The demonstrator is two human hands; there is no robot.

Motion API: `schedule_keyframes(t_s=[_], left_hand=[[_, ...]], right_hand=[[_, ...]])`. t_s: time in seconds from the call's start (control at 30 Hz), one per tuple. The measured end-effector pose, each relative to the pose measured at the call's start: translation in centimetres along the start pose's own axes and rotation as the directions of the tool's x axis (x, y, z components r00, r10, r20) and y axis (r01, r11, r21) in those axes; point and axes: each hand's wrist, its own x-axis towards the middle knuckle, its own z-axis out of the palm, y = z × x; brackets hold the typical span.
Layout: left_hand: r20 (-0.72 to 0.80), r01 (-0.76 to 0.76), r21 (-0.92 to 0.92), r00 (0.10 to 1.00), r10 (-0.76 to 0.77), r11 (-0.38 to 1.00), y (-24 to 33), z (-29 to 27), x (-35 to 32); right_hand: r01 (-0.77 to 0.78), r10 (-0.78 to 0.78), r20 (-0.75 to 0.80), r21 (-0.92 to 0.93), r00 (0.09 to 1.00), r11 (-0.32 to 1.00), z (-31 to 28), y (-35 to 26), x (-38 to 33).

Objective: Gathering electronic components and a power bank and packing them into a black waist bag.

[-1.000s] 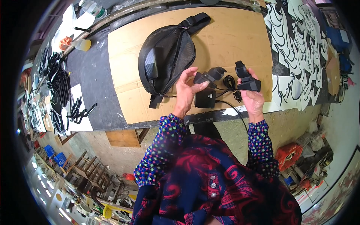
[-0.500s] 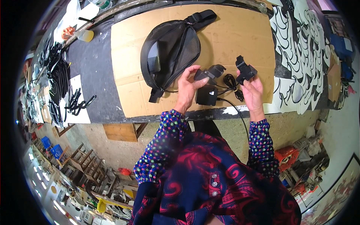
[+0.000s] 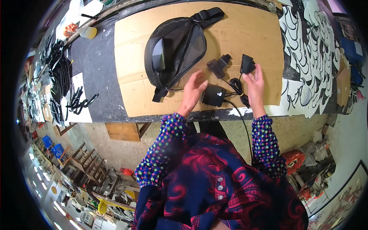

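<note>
My left hand (image 3: pixel 193 92) hovers over the cardboard sheet (image 3: pixel 132 92) with fingers parted and nothing in it. Just right of it lies a flat black box (image 3: pixel 213 95) with cables running from it. Beyond that rests a black device with a strap or clip (image 3: pixel 218 66). My right hand (image 3: pixel 255 85) is open beside a second small black device (image 3: pixel 247 64); its fingertips are close to that device, and I cannot tell if they touch. A coiled black cable (image 3: pixel 238 88) sits between my hands. Left of centre lies a black mesh bag (image 3: pixel 174 53) with a buckled strap and a dark object inside.
White curved cut pieces with black edges (image 3: pixel 306 57) cover the table's right side. Black strips (image 3: pixel 59 76) lie in a bundle at the left. A container of yellow liquid (image 3: pixel 89 32) stands at the far left. One cable drops over the table's front edge.
Both hands have let go of the two black devices, which now lie on the cardboard. My left hand has drawn back toward me and its fingers have opened.
</note>
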Motion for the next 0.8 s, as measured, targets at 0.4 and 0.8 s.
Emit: schedule_keyframes(t_s=[0.4, 0.8], left_hand=[[0.091, -0.043, 0.203, 0.996, 0.025, 0.978, 0.1, 1.0, -3.6], [0.11, -0.093, 0.251, 0.992, 0.067, 0.963, 2.4, 0.4, -4.9]], right_hand=[[0.61, -0.215, 0.574, -0.773, 0.79, 0.175, 2.7, 2.4, -8.7], [0.529, 0.033, 0.636, -0.667, 0.771, 0.525, 1.1, -2.3, -7.5]])
